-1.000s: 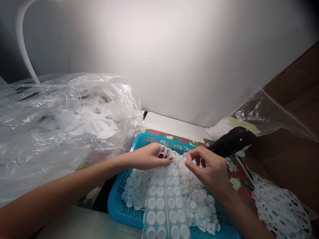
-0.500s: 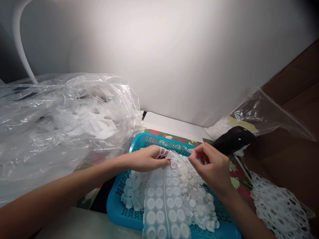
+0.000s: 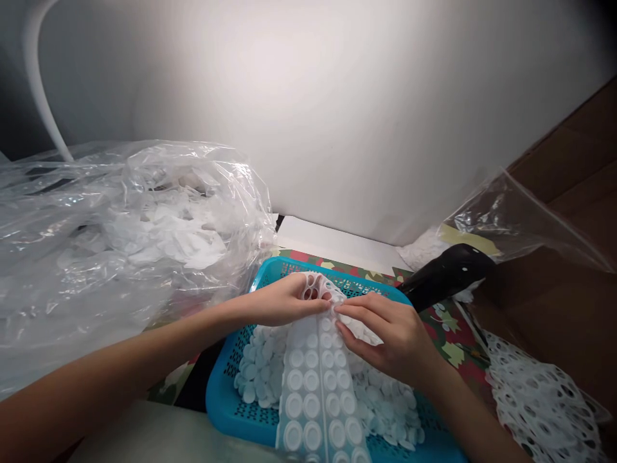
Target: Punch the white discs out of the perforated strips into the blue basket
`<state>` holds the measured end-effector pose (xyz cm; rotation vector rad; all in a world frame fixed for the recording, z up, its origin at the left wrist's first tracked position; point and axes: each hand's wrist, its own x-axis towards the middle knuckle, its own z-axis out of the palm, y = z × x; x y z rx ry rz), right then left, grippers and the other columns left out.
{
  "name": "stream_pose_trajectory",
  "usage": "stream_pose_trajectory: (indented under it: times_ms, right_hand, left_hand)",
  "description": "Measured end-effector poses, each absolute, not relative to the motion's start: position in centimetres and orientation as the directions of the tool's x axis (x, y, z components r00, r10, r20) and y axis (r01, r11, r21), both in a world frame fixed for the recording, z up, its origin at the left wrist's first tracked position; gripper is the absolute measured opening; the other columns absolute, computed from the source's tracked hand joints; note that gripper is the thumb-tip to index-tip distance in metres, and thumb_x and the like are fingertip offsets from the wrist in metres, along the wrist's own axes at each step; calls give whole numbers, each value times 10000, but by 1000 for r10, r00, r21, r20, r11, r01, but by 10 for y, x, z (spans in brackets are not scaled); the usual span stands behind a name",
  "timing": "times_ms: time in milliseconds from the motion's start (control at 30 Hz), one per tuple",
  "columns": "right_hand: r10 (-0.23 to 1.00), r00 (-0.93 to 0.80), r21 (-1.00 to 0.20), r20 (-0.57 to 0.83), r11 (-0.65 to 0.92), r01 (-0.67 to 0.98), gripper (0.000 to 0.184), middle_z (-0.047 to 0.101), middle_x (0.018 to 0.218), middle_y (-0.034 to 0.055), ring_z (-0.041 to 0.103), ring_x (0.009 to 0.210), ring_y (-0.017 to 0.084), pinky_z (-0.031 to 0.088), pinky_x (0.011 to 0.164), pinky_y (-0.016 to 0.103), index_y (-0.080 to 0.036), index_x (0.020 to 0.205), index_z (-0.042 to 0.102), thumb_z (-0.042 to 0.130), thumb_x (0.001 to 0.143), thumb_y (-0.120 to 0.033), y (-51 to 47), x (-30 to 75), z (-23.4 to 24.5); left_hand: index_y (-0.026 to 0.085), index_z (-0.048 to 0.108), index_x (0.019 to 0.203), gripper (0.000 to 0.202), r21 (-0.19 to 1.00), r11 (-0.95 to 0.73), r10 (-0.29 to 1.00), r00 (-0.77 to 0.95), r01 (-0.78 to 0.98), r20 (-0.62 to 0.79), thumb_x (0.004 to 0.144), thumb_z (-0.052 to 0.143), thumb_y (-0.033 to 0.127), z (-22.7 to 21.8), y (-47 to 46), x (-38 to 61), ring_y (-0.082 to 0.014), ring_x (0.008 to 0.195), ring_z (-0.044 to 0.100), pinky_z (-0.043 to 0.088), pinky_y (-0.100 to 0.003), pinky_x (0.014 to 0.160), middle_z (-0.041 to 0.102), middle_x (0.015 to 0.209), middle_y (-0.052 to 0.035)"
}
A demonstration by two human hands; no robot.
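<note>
A white sheet of round discs [image 3: 311, 386] in rows runs from the front edge up over the blue basket [image 3: 224, 411]. My left hand [image 3: 289, 302] grips its far end, where the discs are out and only round holes show, thumb on top. My right hand [image 3: 385, 325] is at that same end from the right. Its fingertips touch the sheet beside my left thumb, fingers bent and slightly apart, and whether a disc is between them I cannot make out. Loose white discs [image 3: 258, 370] lie heaped in the basket, under and beside the sheet.
A big clear plastic bag [image 3: 144, 218] with white scraps fills the left. Punched-out white netting [image 3: 544, 399] lies at right, by a cardboard box [image 3: 573, 308]. Behind the basket rests a black handled object [image 3: 448, 270]. A white panel [image 3: 313, 128] stands at the back.
My right hand has come left and down from above the basket's right side onto the sheet's far end. The left hand keeps its grip, and the holed end now bulges higher.
</note>
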<state>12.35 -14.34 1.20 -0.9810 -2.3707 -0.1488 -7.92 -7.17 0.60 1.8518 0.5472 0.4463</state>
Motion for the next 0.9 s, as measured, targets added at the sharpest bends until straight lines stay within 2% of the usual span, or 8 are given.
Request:
stream_pose_trajectory:
  times_ms: [267,467,700,900]
  right_hand:
    - [624,-557,-124,548,719,683,200,692,878,30,636,768,161,516,711,309,-178,976,628,618,779,-147,-141,125,9]
    - [655,-535,-193,534,710,677,211,689,890,38,627,775,160,511,686,298,-174,995,621,601,790,-130,-143,124,9]
    - [677,-525,-214,515,695,687,156,695,840,28,626,741,154,500,654,283,-188,952,635,570,814,-154,-141,125,8]
    - [710,-520,-199,474,662,723,114,673,749,0,596,667,133,440,581,248,-188,867,634,559,799,-135,-145,121,10]
  left_hand:
    - [138,530,907,299,934,-338,579,809,119,106,715,671,320,9,-73,-80,-148,762,520,401,-261,660,559,825,-25]
    - [133,538,924,257,925,-359,575,810,123,115,748,638,292,10,-74,-80,-150,772,544,416,-264,667,597,847,-35]
    - [141,529,989,258,872,-467,534,833,148,145,769,604,253,12,-76,-80,-176,818,549,415,-286,694,595,905,-52]
    - [136,544,996,222,828,-552,450,871,99,196,792,572,219,14,-75,-81,-171,838,536,413,-279,727,579,917,-55]
